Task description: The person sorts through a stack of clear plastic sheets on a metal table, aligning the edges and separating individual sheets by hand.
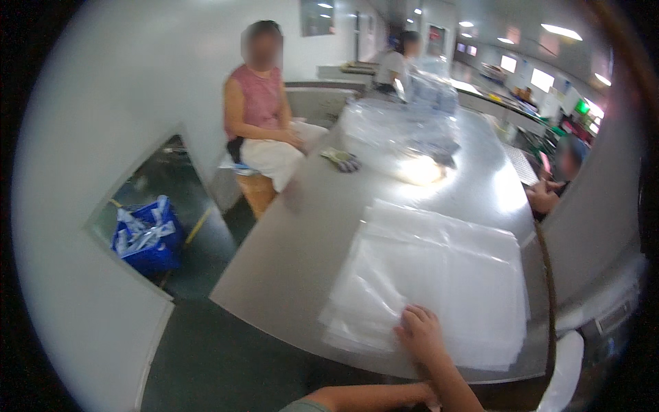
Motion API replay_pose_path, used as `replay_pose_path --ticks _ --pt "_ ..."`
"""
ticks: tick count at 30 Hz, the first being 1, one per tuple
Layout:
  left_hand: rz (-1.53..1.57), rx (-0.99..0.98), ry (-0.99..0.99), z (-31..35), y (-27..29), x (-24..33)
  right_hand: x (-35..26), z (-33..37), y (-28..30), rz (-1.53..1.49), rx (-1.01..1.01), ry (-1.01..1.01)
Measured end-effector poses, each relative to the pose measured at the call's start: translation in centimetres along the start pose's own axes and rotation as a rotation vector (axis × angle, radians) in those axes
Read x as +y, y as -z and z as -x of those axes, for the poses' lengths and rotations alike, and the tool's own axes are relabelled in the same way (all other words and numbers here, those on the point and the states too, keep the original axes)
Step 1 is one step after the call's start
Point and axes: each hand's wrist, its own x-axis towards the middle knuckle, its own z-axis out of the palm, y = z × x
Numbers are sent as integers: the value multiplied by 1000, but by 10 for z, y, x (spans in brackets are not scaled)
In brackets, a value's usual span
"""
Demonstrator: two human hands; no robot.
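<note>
The worktop (295,254) was smooth metal, its sheen broken by bright glare. The sheets (446,275) looked like thin plastic, milky and softly shiny; the heap (384,127) was clear plastic, crinkled and glossier. The glove (341,160) looked like cloth, matt and rough; the crate (154,257) was blue plastic. The wall (75,240) looked smooth.

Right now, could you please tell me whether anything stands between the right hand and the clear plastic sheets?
Nothing visible does: the right hand rests on the near part of the clear plastic sheets. The glove and the plastic bundle lie farther up the metal table.
</note>
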Motion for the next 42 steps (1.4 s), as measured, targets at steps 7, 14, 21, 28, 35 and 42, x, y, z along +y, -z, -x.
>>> replay_pose_path --ticks 7,14,21,28,35,42 --pt "7 37 42 -4 -1 -7 -9 -1 1 -86 -3 -114" --pt "-21 45 74 -1 4 -7 0 -12 -1 -82 -45 -112" --pt "-58 24 90 5 4 -4 -14 -20 17 53 49 -25" --pt "-70 1 72 8 5 0 -11 -27 12 -27 52 2" --pt "-79 -14 36 10 -2 -4 -7 -28 15 119 -106 40" --pt "-77 53 -88 -7 -23 -3 -3 -32 7 316 -398 114"
